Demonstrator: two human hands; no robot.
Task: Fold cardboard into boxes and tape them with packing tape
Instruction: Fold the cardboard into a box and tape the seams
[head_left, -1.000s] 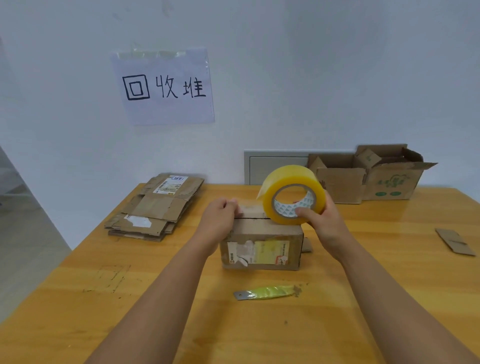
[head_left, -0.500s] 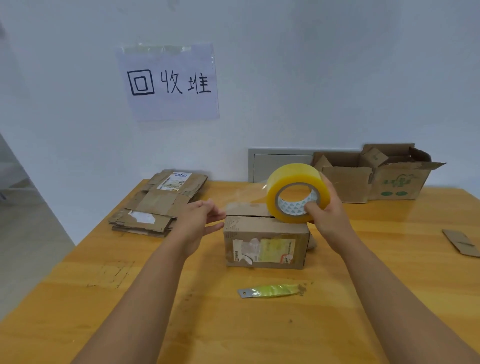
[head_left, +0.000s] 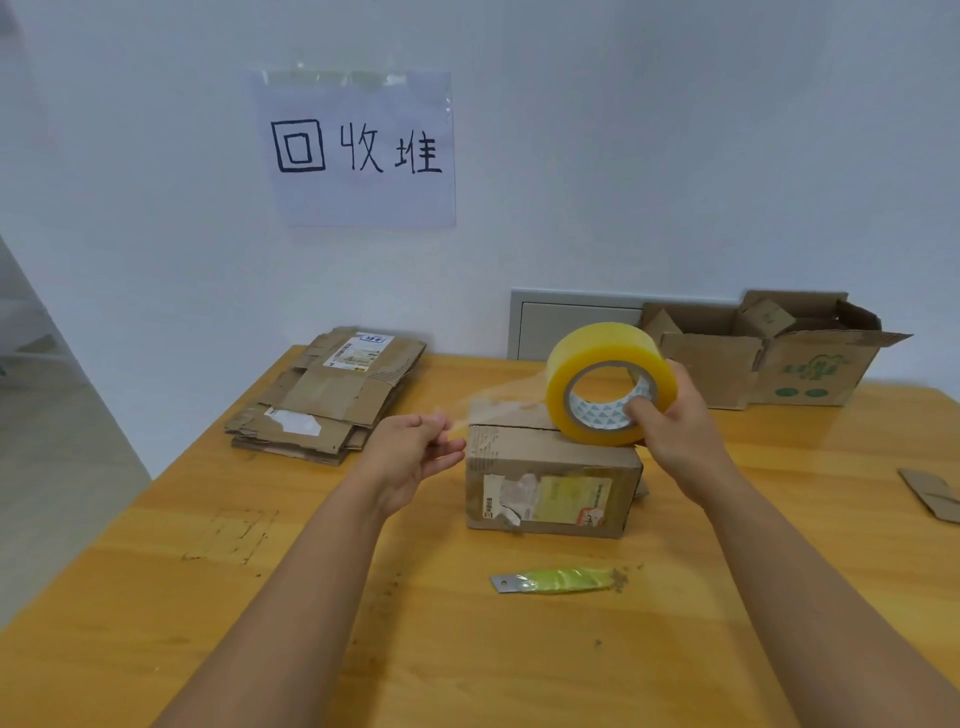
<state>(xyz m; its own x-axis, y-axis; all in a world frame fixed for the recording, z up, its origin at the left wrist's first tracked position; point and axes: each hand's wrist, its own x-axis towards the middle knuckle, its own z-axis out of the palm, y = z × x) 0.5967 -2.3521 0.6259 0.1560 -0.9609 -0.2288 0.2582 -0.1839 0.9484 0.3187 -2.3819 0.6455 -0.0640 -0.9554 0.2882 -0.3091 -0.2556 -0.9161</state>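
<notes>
**Pulling tape across the box top**

While the right hand (head_left: 675, 426) holds the tape roll (head_left: 610, 382) upright on the far right of the small box (head_left: 550, 483), thumb in the core and fingers curled over the rim, the left hand (head_left: 410, 452) pinches the free tape end (head_left: 457, 423) just off the box's left edge. That is the left grip; the right grip is wrapped round the roll.

To do it well, I judge: keep the strip taut and centred over the flap seam, lower it flat, then rub it down from the middle out; slack film will likely wrinkle or stick to itself.

- Tape: glossy, translucent yellow, thin, clingy.
- Box: worn brown corrugated card, torn labels on the front, mid-surface.
- Surface (head_left: 260, 597): smooth varnished wood.
- Cutter (head_left: 558, 579): near the box's front, green wrap, bare metal tip.
- Flattened cardboard stack (head_left: 327, 400): far left.
</notes>
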